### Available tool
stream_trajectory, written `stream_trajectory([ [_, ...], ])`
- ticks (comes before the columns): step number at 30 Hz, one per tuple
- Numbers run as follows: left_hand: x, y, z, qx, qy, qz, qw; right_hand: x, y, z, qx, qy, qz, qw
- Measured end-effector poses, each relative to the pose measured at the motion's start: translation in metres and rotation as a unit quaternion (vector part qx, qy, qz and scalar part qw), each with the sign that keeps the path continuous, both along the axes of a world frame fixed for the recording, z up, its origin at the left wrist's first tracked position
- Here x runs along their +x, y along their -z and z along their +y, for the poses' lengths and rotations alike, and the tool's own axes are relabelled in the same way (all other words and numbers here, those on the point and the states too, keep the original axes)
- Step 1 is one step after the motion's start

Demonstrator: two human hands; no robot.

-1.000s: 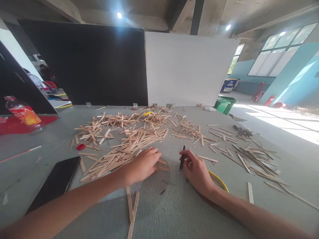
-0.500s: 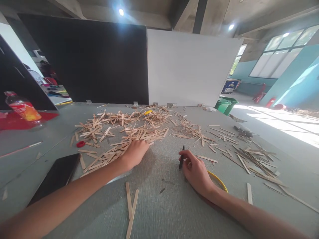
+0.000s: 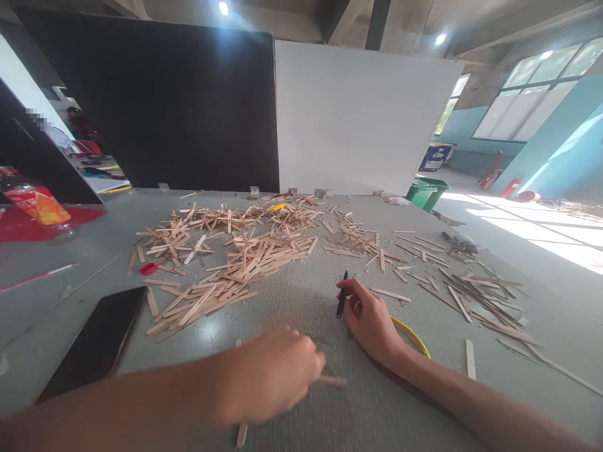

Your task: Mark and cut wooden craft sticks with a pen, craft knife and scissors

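My left hand [image 3: 277, 370], blurred by motion, is over the near middle of the table with its fingers closed on a wooden craft stick [image 3: 333, 380], whose end juts out to the right. Below that hand shows the tip of another craft stick [image 3: 242, 435]; the rest is covered by the hand and forearm. To the right, my right hand [image 3: 370, 317] rests on the table, its fingers closed around a slim black pen [image 3: 342, 296] pointing up. A yellow ring-like strip [image 3: 412, 336] curves out from behind the right wrist.
A wide heap of craft sticks [image 3: 264, 260] spreads across the table's middle, with thin strips [image 3: 490, 301] at the right. A dark phone [image 3: 97, 342], a red cap [image 3: 149, 269] and a drink bottle [image 3: 38, 201] are on the left. Black and white panels [image 3: 348, 119] stand behind.
My left hand has moved from the stick heap towards me and to the right, carrying a craft stick, and now covers most of the V-shaped sticks. My right hand has stayed in place.
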State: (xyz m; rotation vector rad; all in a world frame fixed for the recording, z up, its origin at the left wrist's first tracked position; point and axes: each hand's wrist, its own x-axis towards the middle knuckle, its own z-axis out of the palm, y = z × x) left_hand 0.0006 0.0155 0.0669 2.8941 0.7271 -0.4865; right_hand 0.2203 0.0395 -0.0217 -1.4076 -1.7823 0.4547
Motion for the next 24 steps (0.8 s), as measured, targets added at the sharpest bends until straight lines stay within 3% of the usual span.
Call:
stream_trajectory([
  [1, 0.004, 0.006, -0.013, -0.004, 0.062, 0.037, 0.997, 0.000, 0.000, 0.000, 0.000, 0.000, 0.000, 1.000],
  [2, 0.008, 0.013, -0.024, 0.009, 0.084, 0.054, 0.995, 0.000, 0.000, 0.001, -0.001, 0.001, 0.001, 1.000],
  [4, 0.013, 0.023, -0.037, 0.075, 0.060, 0.033, 0.995, -0.001, 0.000, 0.001, -0.001, 0.004, 0.003, 1.000],
  [6, 0.013, 0.027, -0.036, 0.102, 0.047, 0.025, 0.993, -0.001, 0.000, 0.001, -0.002, 0.009, 0.005, 1.000],
  [15, -0.005, -0.001, 0.033, 0.082, -0.034, 0.045, 0.995, -0.001, -0.005, -0.001, -0.010, 0.039, 0.022, 0.999],
  [19, -0.014, 0.003, 0.056, 0.106, -0.094, 0.036, 0.989, -0.002, -0.004, 0.000, -0.017, 0.037, 0.027, 0.999],
  [24, -0.037, 0.015, 0.101, 0.129, -0.178, 0.025, 0.975, -0.002, -0.002, 0.001, -0.017, 0.032, 0.029, 0.999],
])
